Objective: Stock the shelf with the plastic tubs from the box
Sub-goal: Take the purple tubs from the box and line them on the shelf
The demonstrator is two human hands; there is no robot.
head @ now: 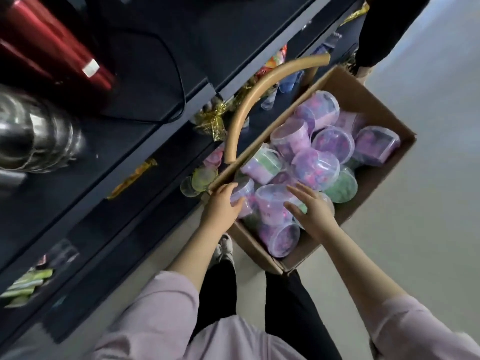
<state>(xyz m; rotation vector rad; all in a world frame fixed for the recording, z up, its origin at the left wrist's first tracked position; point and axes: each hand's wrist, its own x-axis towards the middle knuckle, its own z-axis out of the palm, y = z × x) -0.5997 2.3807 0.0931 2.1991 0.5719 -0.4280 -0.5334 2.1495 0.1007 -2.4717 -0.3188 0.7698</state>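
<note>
View from above, looking down a dark shelf unit [109, 162] that runs along the left side. At far left, on its top level, lie a red metal flask [52, 45] and, below it, a steel flask [33, 136], both blurred. Further down the left edge, green packets [26, 284] sit on a lower level. Moving right, a yellow wrapped packet [132, 178] lies at a shelf edge. Gold foil trim [210, 120] bunches beside a curved tan foam tube [249, 110] that arches from the shelf towards the long side of the box. Below the tube, on the lowest shelf level, a few clear round containers [202, 178] sit just beside the box; one is yellowish.

At centre, the person's left hand [220, 206] reaches into the near left corner of an open cardboard box [376, 193] on the floor. Its fingers and thumb curl round a small lilac tub [244, 196], grasping it inside the box. Just to the right, the right hand [311, 206] is spread with straight fingers, laid against a clear-lidded tub [272, 201] without closing on it. The other plastic tubs [332, 144], lilac, pink and green under clear lids, lie heaped in the box, some upright and some tipped. Lilac sleeves [161, 320], dark trousers [291, 320] and one pale shoe [224, 249] show at the bottom. Pale grey floor [428, 152] fills the right side
</note>
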